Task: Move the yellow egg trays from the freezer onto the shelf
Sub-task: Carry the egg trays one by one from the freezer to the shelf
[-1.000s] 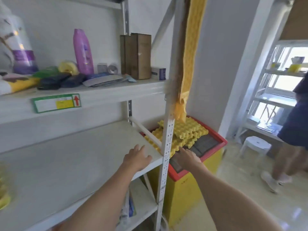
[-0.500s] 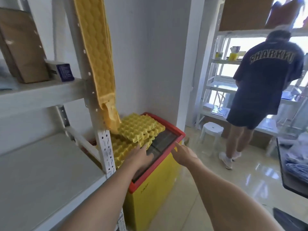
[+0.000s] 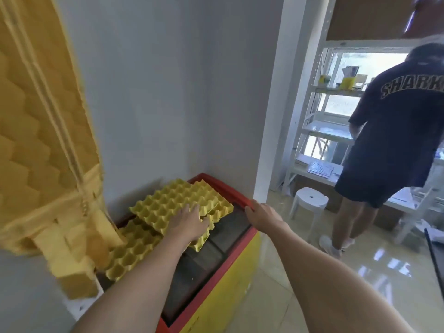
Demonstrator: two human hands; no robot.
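On top of the freezer (image 3: 217,287), against the wall, lie the yellow egg trays (image 3: 173,203): one upper tray, cups up and turned slightly askew, overlapping a second tray (image 3: 131,254) nearer the viewer. Both rest on the dark glass lid, inside the red rim.

Left hand (image 3: 189,222): palm down on the near right edge of the upper tray, fingers fairly straight and spread across the cups; not plain whether the fingertips hook the edge. Right hand (image 3: 260,213): just beside the trays, over the far red rim of the freezer, fingers loosely bent, holding nothing; contact with the rim cannot be told.

Freezer body yellow, lid frame red. At left, close to the camera and blurred, a hanging strip of yellow dimpled foam (image 3: 45,131) covers part of the nearer tray. Grey wall behind. Through the opening at right: white stool (image 3: 310,200), white shelving (image 3: 319,131) by a window, and another person (image 3: 394,140) in a dark shirt and shorts, back turned.
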